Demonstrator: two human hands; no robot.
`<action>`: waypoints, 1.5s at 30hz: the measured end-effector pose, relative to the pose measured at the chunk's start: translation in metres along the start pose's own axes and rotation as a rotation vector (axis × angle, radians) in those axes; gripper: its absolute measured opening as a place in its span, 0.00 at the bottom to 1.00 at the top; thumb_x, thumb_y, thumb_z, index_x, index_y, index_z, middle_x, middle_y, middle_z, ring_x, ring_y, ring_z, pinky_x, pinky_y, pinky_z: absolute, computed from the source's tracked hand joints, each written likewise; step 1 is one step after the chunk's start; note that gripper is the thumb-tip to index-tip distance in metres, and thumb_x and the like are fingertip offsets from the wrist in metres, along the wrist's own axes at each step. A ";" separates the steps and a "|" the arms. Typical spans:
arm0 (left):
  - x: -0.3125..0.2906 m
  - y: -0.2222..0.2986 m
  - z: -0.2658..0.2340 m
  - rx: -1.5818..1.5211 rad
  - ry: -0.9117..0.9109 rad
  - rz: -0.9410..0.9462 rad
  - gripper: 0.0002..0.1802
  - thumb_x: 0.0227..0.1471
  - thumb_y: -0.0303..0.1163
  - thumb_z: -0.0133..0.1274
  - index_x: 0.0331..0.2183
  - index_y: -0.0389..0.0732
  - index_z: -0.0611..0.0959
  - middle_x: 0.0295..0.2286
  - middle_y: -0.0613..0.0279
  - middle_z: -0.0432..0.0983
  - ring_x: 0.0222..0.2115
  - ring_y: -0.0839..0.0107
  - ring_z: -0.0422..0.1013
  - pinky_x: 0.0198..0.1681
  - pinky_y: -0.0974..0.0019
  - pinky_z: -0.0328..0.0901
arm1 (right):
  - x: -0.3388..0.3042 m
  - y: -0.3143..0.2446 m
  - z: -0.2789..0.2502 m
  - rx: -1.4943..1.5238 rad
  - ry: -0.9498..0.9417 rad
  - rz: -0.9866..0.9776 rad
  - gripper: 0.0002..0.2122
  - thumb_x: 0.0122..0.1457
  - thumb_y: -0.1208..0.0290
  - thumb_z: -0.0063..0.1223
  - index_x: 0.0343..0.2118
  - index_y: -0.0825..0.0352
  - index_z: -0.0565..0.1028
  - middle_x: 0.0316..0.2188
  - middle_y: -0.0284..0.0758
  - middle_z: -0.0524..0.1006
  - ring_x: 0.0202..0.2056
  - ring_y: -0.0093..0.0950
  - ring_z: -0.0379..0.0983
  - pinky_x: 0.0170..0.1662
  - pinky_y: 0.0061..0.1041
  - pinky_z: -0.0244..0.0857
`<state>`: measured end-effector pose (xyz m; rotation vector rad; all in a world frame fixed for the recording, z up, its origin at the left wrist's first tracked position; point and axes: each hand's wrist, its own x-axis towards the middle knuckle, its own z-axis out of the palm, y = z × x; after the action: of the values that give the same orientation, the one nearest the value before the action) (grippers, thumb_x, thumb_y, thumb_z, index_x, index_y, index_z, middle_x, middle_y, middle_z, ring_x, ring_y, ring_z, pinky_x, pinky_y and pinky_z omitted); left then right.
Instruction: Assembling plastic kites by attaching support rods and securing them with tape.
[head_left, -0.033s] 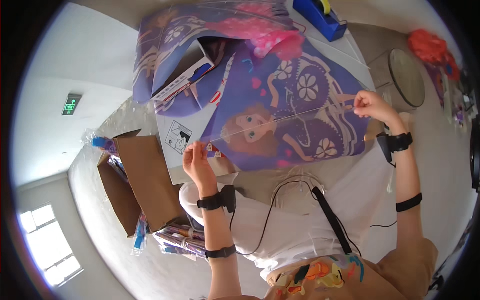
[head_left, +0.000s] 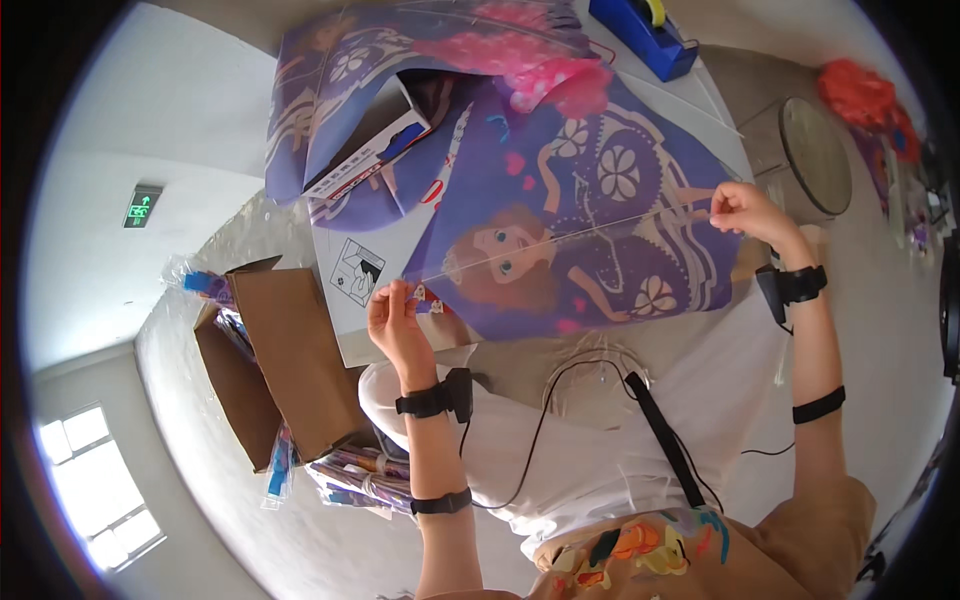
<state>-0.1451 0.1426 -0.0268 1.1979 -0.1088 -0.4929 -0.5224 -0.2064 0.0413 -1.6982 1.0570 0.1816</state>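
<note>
My left hand [head_left: 398,325] and my right hand [head_left: 745,212] are raised apart over the near part of the table. Each pinches one end of a thin, pale, see-through strand [head_left: 550,242], drawn straight between them. Its exact kind is too fine to tell. Under it lies a purple sheet [head_left: 480,190] printed with a cartoon princess in a gown, with white flower shapes and pink hearts. The strand crosses above the printed figure. Pink ruffled material [head_left: 560,85] lies across the sheet farther back.
An opened white carton [head_left: 375,155] sits at the table's left, partly covered by purple material. A blue tape dispenser [head_left: 645,40] stands at the back right. A brown cardboard box [head_left: 305,355] is left of the table, above bundled packages [head_left: 365,475]. A round stool [head_left: 815,155] stands right.
</note>
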 end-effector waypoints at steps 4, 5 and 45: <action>-0.001 -0.013 0.001 0.142 0.113 -0.024 0.05 0.56 0.28 0.58 0.30 0.41 0.77 0.26 0.69 0.75 0.27 0.80 0.71 0.31 0.79 0.63 | 0.009 0.006 0.007 0.134 -0.053 -0.034 0.04 0.57 0.73 0.56 0.31 0.63 0.71 0.27 0.24 0.73 0.29 0.14 0.69 0.31 0.14 0.62; 0.001 -0.017 -0.003 0.177 0.136 0.017 0.06 0.56 0.29 0.58 0.29 0.41 0.77 0.25 0.70 0.74 0.24 0.81 0.68 0.28 0.79 0.61 | 0.010 0.004 0.012 0.173 -0.034 -0.069 0.04 0.58 0.72 0.55 0.31 0.63 0.72 0.28 0.24 0.73 0.29 0.14 0.68 0.31 0.14 0.61; 0.007 -0.044 -0.005 0.623 0.245 0.190 0.07 0.50 0.26 0.63 0.28 0.35 0.81 0.22 0.67 0.76 0.22 0.82 0.69 0.25 0.79 0.64 | 0.054 0.055 0.046 -0.120 0.500 -0.209 0.12 0.56 0.74 0.58 0.37 0.66 0.65 0.27 0.35 0.74 0.31 0.28 0.74 0.35 0.26 0.68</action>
<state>-0.1509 0.1326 -0.0699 1.8274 -0.1710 -0.1365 -0.5129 -0.1999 -0.0481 -2.0057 1.2336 -0.3375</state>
